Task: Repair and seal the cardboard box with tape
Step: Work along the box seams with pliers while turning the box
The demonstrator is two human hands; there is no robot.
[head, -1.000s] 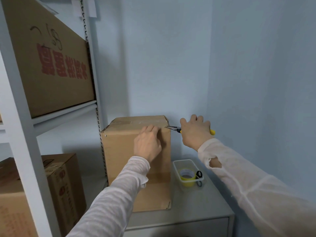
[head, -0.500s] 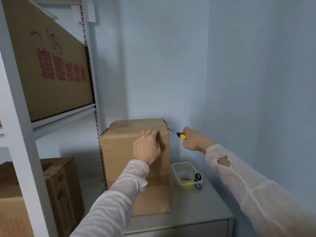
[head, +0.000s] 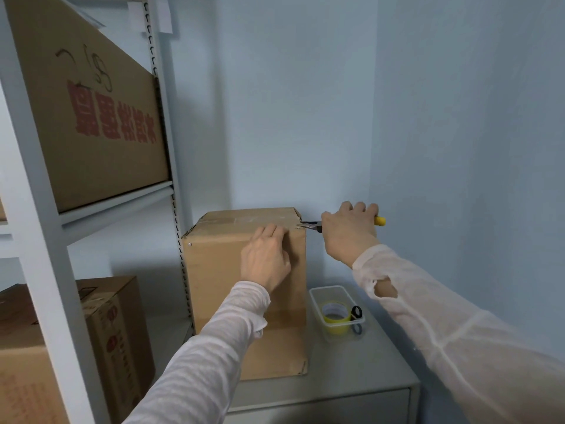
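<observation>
On the cabinet [head: 351, 377], toward its left edge, the left hand [head: 266, 258] should brace the box [head: 214, 286] with straight fingers while the right hand [head: 348, 234], clenching pliers [head: 312, 225], tugs the corner squarely.

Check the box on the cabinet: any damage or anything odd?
Yes. The cardboard box looks torn and ragged at its upper right corner, where the pliers in the right hand meet it. Its lower right corner is frayed too. The left hand presses flat on the front.

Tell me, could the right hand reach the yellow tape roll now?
Probably yes: the open tub holding the tape roll sits below the right hand, nothing between, but that hand grips pliers.
</observation>
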